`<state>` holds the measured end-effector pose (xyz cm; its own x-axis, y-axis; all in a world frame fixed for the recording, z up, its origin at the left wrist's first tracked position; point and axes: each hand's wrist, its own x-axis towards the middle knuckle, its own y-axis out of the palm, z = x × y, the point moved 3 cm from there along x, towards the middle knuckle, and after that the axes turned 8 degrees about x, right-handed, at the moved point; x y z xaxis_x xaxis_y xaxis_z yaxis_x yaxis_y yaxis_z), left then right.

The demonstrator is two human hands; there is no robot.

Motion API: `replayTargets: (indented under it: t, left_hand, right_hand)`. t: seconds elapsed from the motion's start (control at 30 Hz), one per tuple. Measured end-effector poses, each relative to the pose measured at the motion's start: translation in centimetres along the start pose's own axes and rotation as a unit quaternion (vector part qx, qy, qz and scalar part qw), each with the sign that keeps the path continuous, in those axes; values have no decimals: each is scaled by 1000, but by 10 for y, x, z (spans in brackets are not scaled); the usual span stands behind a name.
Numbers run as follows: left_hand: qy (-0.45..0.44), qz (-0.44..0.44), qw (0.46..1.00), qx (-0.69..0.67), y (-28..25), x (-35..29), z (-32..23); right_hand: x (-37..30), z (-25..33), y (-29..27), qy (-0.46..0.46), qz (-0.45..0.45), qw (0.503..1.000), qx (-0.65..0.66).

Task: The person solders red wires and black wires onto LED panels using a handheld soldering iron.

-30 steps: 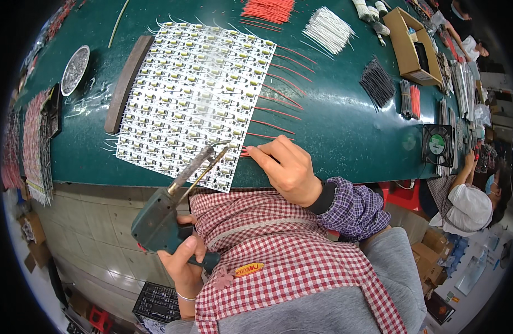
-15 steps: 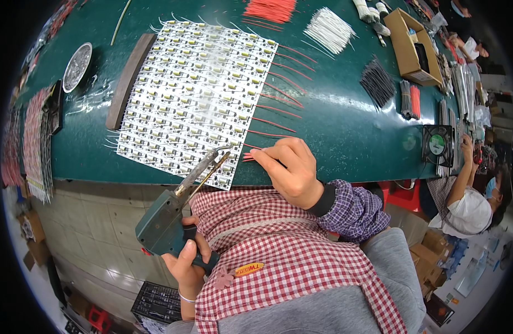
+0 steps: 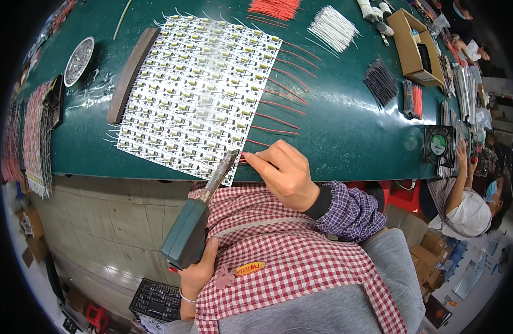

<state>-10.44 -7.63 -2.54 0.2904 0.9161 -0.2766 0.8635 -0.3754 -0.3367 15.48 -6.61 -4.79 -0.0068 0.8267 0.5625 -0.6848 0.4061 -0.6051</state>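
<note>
A white panel of small circuit boards (image 3: pixel 192 89) lies on the green table, with yellow parts in rows. Red wires (image 3: pixel 283 104) stick out from its right edge, and thin white ones from its left. My left hand (image 3: pixel 200 270) is wrapped round the handle of a dark green soldering gun (image 3: pixel 185 234). The gun's tip touches or hovers just over the panel's lower right edge; I cannot tell which. Beside that tip, my right hand (image 3: pixel 287 175) pinches several short red wires (image 3: pixel 242 158), their ends at the panel's edge.
A dark bar (image 3: pixel 133 75) lies along the panel's left side, and a metal bowl (image 3: pixel 79 61) stands beyond it. Bundles of red (image 3: pixel 273 8), white (image 3: pixel 333 29) and black wires (image 3: pixel 380 82) lie farther back. At right are a cardboard box (image 3: pixel 412 44), a small fan (image 3: pixel 439 146) and a co-worker (image 3: pixel 468 206).
The soldering gun has turned and moved right, bringing its tip to the panel's edge by the red wires. My right hand has shifted slightly left, carrying the wires against that edge.
</note>
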Motion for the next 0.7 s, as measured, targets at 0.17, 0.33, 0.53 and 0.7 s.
replayTargets:
  t: [0.17,0.33,0.53,0.7]
  left_hand:
    - [-72,-5,997,8,2,2,-9]
    - [-56,6,998,30,4,5,-14]
    - [3,10,997,79,1,-3,3]
    - [-19,-1,1000,20,1,-5,5]
  right_hand:
    - [0,2,0,6,23,1000,-8]
    - [0,-1,0,7,6,1000,-2]
    - [2,1,0,9,11,1000,-6]
    - [1,1,0,9,19,1000,-10]
